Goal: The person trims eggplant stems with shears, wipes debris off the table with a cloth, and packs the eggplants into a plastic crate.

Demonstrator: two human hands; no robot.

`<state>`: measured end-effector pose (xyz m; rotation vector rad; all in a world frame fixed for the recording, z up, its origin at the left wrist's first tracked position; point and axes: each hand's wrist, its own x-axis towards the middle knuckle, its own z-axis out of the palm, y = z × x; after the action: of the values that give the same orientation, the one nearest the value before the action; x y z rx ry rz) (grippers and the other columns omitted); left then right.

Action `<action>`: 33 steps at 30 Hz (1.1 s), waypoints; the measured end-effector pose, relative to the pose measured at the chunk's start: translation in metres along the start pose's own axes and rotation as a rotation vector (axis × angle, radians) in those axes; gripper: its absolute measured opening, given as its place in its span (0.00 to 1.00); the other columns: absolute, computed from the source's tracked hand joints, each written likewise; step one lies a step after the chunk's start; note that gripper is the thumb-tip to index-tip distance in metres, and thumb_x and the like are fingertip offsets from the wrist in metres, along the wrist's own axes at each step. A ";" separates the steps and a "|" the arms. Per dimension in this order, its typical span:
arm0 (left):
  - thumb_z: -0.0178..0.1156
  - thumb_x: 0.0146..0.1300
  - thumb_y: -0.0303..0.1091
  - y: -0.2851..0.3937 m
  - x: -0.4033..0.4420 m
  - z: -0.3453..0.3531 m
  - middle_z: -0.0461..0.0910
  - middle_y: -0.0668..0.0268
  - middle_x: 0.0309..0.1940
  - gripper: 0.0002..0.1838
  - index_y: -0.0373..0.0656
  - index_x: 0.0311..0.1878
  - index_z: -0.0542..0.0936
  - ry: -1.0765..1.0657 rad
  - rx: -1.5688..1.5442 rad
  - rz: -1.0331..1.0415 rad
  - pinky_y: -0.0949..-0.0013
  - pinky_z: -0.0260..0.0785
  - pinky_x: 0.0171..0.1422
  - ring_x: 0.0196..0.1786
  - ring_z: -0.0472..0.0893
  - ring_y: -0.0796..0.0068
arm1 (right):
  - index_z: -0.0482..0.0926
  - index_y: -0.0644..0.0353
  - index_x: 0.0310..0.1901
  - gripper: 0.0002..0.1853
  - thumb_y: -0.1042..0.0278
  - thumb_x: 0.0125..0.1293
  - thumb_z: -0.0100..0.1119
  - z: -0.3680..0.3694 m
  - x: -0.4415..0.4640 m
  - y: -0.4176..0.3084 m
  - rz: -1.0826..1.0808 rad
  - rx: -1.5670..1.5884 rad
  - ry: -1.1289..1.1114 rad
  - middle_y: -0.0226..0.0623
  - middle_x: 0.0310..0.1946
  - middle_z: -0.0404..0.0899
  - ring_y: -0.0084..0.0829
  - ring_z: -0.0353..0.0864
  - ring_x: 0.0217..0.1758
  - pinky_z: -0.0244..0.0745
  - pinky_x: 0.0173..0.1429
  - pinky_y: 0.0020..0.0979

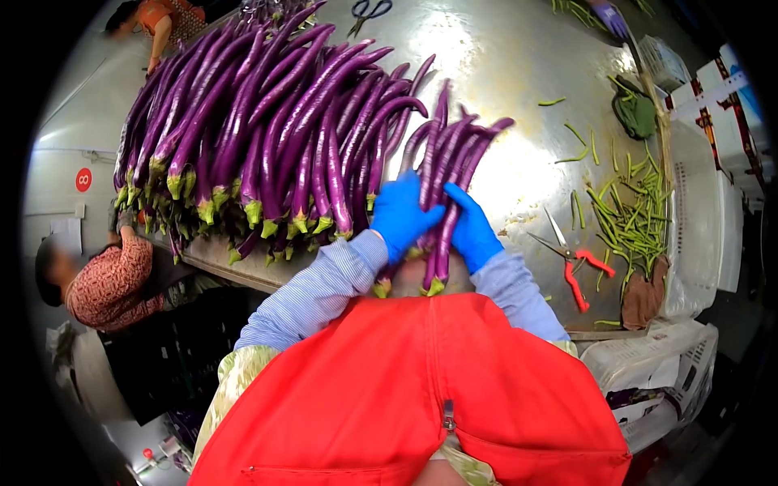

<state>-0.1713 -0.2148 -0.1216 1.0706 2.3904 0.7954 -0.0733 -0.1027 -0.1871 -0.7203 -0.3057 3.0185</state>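
Several long purple eggplants [444, 162] lie in a small bunch on the metal table, their green stem ends towards me. My left hand [401, 212], in a blue glove, is closed around the bunch's left side. On the right side my right hand [472, 227], also blue-gloved, presses against the eggplants with its thumb bent over them; its fingers are partly hidden. Left of the bunch rises a large pile of eggplants [275, 121], stems at the near edge.
Red-handled shears [571, 257] lie open on the table [519, 178] at the right, beside green beans [628, 211]. Dark scissors [366, 14] are at the far edge. Co-workers [113, 279] [166, 20] stand at the left. Right of the table are white crates [697, 211].
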 end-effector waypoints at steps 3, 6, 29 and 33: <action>0.70 0.49 0.48 0.011 -0.011 0.013 0.73 0.42 0.50 0.43 0.32 0.63 0.66 0.044 0.084 0.066 0.51 0.67 0.57 0.52 0.74 0.44 | 0.67 0.65 0.62 0.24 0.62 0.68 0.55 -0.009 -0.027 -0.006 0.001 0.104 -0.017 0.50 0.54 0.76 0.46 0.77 0.57 0.71 0.64 0.48; 0.70 0.48 0.49 0.005 -0.008 0.022 0.69 0.43 0.55 0.48 0.33 0.68 0.61 0.262 0.045 0.093 0.53 0.65 0.60 0.55 0.72 0.47 | 0.67 0.66 0.61 0.23 0.67 0.68 0.56 -0.015 -0.038 -0.007 -0.023 0.141 0.040 0.48 0.55 0.75 0.44 0.76 0.59 0.70 0.66 0.46; 0.64 0.63 0.37 0.016 0.010 0.002 0.80 0.65 0.49 0.24 0.37 0.59 0.74 -0.392 -1.207 -0.286 0.69 0.71 0.57 0.48 0.80 0.75 | 0.77 0.62 0.54 0.21 0.61 0.63 0.66 0.008 -0.040 -0.054 -0.132 -0.470 0.091 0.34 0.45 0.81 0.26 0.81 0.46 0.76 0.53 0.27; 0.64 0.61 0.34 -0.012 -0.025 0.021 0.80 0.65 0.48 0.22 0.37 0.57 0.75 -0.299 -1.158 -0.370 0.70 0.69 0.59 0.50 0.78 0.75 | 0.72 0.61 0.58 0.25 0.59 0.63 0.65 -0.022 -0.059 -0.028 -0.050 -0.456 0.171 0.36 0.49 0.79 0.31 0.81 0.47 0.79 0.51 0.37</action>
<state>-0.1504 -0.2333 -0.1415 0.2228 1.3728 1.4406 -0.0111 -0.0749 -0.1747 -0.9680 -1.0050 2.8341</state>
